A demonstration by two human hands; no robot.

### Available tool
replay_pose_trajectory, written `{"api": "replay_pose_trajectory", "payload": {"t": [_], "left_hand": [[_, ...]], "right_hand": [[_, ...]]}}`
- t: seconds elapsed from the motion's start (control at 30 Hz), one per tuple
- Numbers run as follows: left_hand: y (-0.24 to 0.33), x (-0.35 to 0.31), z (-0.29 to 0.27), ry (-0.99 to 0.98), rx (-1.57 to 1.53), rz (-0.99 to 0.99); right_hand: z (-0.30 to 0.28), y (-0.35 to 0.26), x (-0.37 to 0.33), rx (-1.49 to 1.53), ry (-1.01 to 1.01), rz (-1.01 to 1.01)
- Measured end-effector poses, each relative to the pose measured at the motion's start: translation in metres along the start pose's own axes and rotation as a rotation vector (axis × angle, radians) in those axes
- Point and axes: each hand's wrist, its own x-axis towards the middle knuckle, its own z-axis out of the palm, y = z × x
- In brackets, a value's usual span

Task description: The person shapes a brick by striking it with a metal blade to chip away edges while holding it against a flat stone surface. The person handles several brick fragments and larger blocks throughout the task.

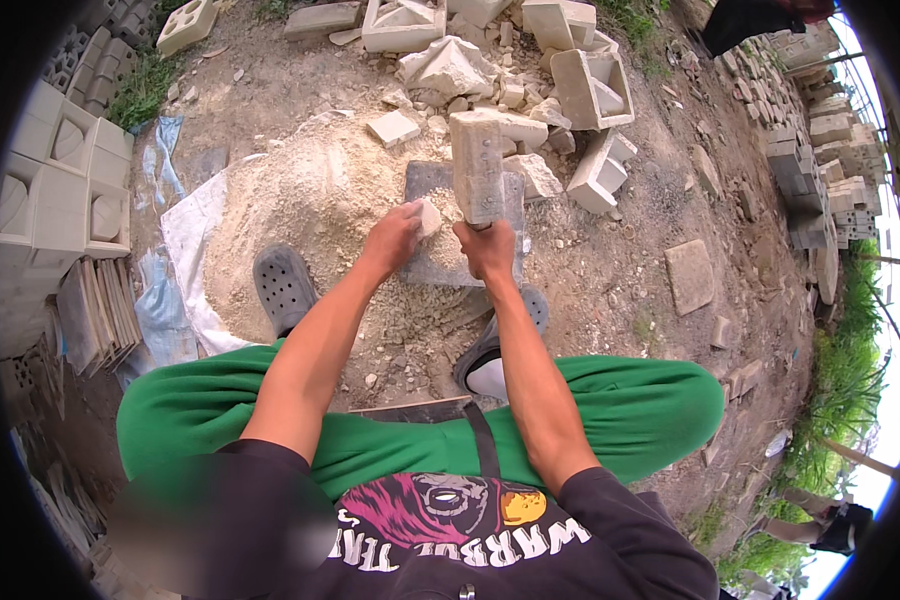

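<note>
My left hand (395,238) is closed around a small pale chunk of stone (430,217) at the slab's left side. My right hand (488,248) grips the handle of a mallet with a large, dusty, block-shaped head (478,165). The mallet head is raised beyond my fist and hides part of what lies beneath it. Under both hands lies a flat dark grey slab (440,265), strewn with pale crumbs. A wide heap of crushed pale stone (295,190) spreads to the left of the slab, partly over a white sheet (198,225).
Broken pale blocks (445,68) pile up beyond the slab. Moulded blocks (60,180) are stacked at far left, near leaning thin boards (100,310). A flat stone (690,276) lies on the ground at right. My feet in grey clogs (283,285) flank the work spot.
</note>
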Motion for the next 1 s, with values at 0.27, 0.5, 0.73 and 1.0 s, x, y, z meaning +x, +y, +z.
{"api": "replay_pose_trajectory", "payload": {"t": [0.27, 0.5, 0.73, 1.0], "left_hand": [[0.008, 0.0, -0.009, -0.005, -0.014, -0.063], [0.017, -0.001, -0.006, 0.028, 0.023, -0.099], [0.019, 0.002, -0.002, 0.018, 0.015, -0.139], [0.024, 0.002, -0.002, 0.017, 0.038, -0.15]], "right_hand": [[0.035, 0.053, -0.023, 0.338, -0.035, 0.176], [-0.012, -0.012, -0.005, 0.131, 0.087, 0.007], [0.009, 0.053, -0.012, -0.073, -0.089, 0.1], [0.011, 0.034, -0.009, -0.118, -0.003, 0.037]]}}
